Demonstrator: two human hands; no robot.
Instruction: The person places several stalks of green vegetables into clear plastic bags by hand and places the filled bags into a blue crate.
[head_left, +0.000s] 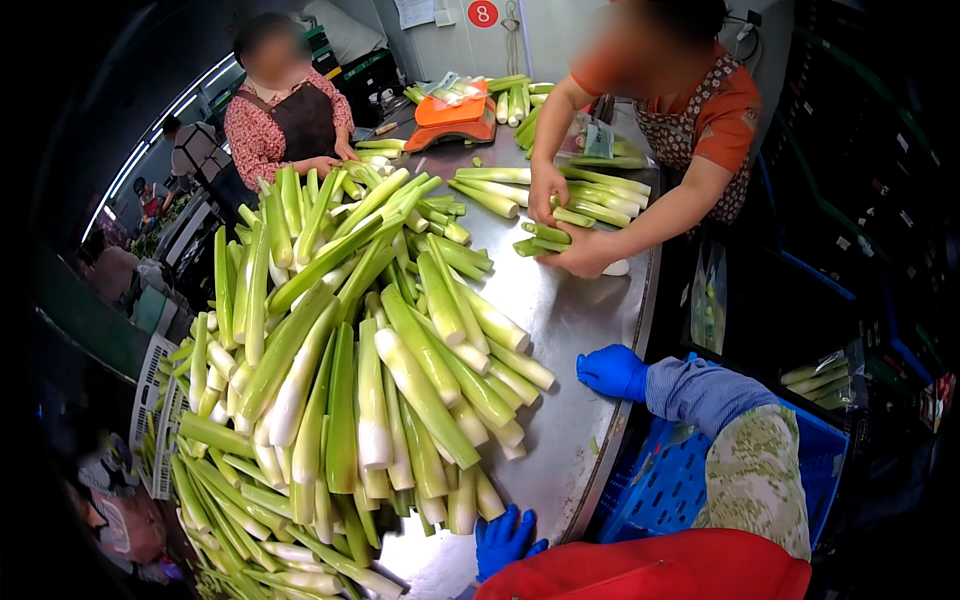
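Note:
My left hand (506, 540), in a blue glove, is at the near edge of a large heap of trimmed green-and-white stalks (341, 405), which look like water bamboo shoots. Its fingers are spread and hold nothing that I can see; the fingertips are close to the lowest stalk ends. My right hand (613, 372), gloved in blue too, rests at the right edge of the metal table (559, 442). Its fingers are curled in, with no stalk in them, and it is apart from the heap. Across from me, a co-worker's bare hands (581, 251) hold several short stalks.
An orange scale (454, 120) with bagged stalks stands at the far end. Another person (289, 124) is at the far left of the heap. A blue crate (664, 480) is below the table's right edge, and a white crate (159, 416) is left of the heap.

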